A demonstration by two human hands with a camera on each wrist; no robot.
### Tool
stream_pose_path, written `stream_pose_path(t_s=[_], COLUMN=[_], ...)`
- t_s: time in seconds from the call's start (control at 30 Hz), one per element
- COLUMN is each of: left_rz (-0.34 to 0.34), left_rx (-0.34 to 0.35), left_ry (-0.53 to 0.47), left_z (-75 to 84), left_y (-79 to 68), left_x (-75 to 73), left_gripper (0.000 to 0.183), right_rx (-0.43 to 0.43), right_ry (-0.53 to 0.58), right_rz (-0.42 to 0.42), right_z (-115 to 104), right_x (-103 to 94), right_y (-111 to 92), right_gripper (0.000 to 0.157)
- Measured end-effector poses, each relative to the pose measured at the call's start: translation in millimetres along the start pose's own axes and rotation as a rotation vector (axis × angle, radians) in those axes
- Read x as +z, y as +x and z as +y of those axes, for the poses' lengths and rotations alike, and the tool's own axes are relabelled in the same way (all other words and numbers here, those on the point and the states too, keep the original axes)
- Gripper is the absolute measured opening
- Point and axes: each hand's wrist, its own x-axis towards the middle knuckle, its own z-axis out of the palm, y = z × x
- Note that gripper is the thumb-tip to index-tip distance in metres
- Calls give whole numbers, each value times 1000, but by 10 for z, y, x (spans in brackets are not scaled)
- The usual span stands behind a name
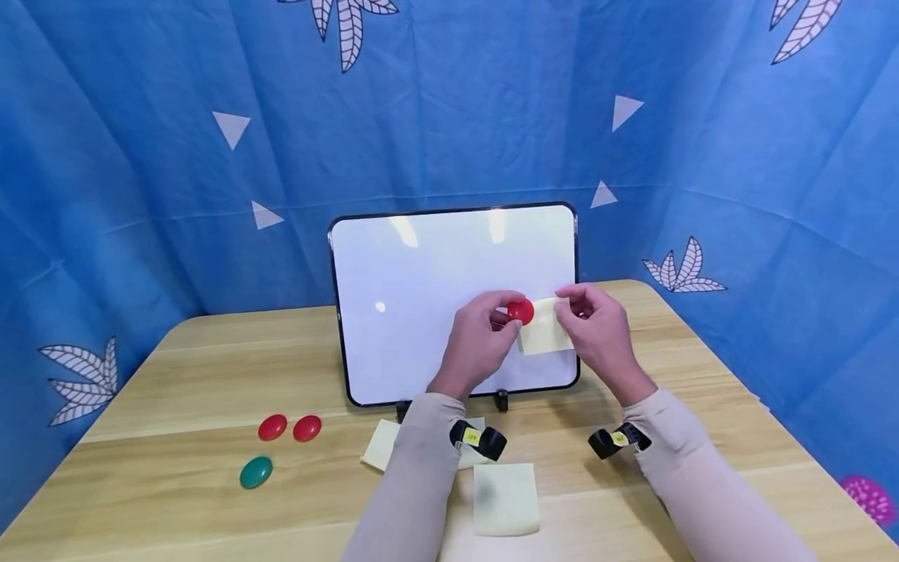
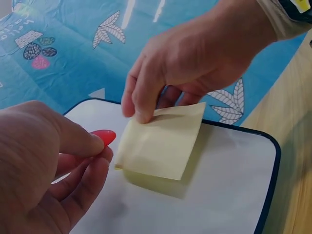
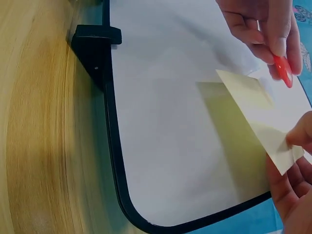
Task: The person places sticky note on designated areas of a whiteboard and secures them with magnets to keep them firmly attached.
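My left hand (image 1: 479, 339) pinches a round red magnet (image 1: 521, 311) between thumb and fingers, just left of a pale yellow sticky note (image 1: 545, 334). The note's upper right edge is pinched by my right hand (image 1: 597, 328). Both hands are in front of the lower right part of a white board (image 1: 421, 304) with a black rim. In the left wrist view the note (image 2: 163, 146) stands off the board at its lower edge and casts a shadow there. The red magnet (image 3: 282, 70) is held edge-on near the note in the right wrist view, apart from the board.
Two red magnets (image 1: 272, 427) and a green magnet (image 1: 256, 472) lie on the wooden table (image 1: 232, 375) at left. A sticky note (image 1: 506, 499) lies in front, with more paper (image 1: 381, 445) partly under my left forearm. Black feet (image 1: 502, 400) support the board. A blue curtain (image 1: 449, 117) hangs behind.
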Motion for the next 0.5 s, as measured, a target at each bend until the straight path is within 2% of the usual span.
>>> stream_pose_path(t_s=[0.27, 0.5], left_rz=[48, 60], left_rx=[4, 33], left_ry=[-4, 24], left_z=[-7, 0], left_y=[-6, 11], left_x=[117, 173], left_gripper=[37, 34], right_rx=[-93, -139], right_ry=[-105, -121], right_rz=[73, 109], right_z=[-1, 4], right_x=[-15, 9], right_y=[-26, -6], right_gripper=[17, 14])
